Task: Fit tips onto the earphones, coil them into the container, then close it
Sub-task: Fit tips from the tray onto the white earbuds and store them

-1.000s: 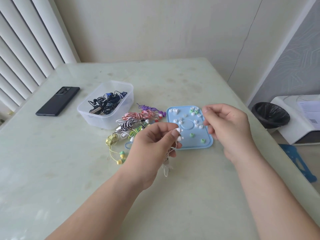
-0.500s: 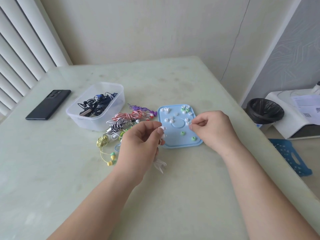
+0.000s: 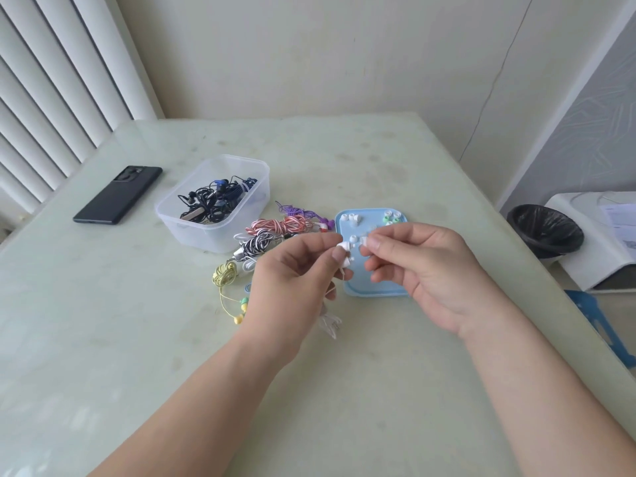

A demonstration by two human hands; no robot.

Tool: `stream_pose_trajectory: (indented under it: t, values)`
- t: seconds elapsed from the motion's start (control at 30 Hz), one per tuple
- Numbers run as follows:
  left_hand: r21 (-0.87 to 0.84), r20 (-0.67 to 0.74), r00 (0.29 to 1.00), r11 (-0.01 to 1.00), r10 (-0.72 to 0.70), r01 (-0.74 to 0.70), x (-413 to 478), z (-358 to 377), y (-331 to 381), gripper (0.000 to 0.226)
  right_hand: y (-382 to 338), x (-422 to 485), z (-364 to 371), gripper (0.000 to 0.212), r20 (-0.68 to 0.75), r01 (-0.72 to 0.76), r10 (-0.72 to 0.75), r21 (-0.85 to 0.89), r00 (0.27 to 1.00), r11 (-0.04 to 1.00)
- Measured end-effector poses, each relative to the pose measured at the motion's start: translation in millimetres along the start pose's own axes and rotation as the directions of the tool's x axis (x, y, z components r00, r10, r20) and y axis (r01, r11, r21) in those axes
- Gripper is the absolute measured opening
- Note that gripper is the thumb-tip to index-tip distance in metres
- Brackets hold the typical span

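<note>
Over the lid (image 3: 366, 216), the left hand (image 3: 296, 270) pinches a white earbud (image 3: 345, 247); the right hand (image 3: 423, 270) pinches a tip (image 3: 364, 240) just beside it, other fingers curled.

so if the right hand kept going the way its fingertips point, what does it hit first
The right hand, pinching a white tip, points left, so it would first meet the white earbud pinched by the left hand, almost touching. Depth is unclear, but they look level.
</note>
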State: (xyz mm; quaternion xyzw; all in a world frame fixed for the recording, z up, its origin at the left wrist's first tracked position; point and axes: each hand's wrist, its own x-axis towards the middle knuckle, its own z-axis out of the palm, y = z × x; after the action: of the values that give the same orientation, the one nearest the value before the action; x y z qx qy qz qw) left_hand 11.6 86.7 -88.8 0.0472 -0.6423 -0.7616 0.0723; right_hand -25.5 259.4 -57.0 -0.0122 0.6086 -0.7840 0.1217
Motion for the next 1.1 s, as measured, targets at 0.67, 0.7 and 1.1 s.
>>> stream_pose_trajectory:
  t: [0.67, 0.7, 1.1]
  values:
    - [0.006, 0.071, 0.992, 0.995, 0.103, -0.103, 0.1, -3.6, 4.4, 0.008, 6.0, -0.2, 7.9, 0.015, 0.097, -0.064, 0.051, 0.139, 0.994, 0.988]
    - [0.008, 0.066, 0.992, 0.994, 0.107, -0.108, 0.3, -3.7, 4.3, 0.008, 6.2, -0.3, 8.3, 0.015, 0.099, -0.066, 0.052, 0.141, 0.994, 0.988]
    - [0.046, 0.09, 0.987, 0.99, 0.132, -0.136, 1.8, -4.1, 1.1, 0.013, 10.0, 1.0, 10.7, 0.011, 0.074, -0.06, 0.049, 0.161, 0.996, 0.985]
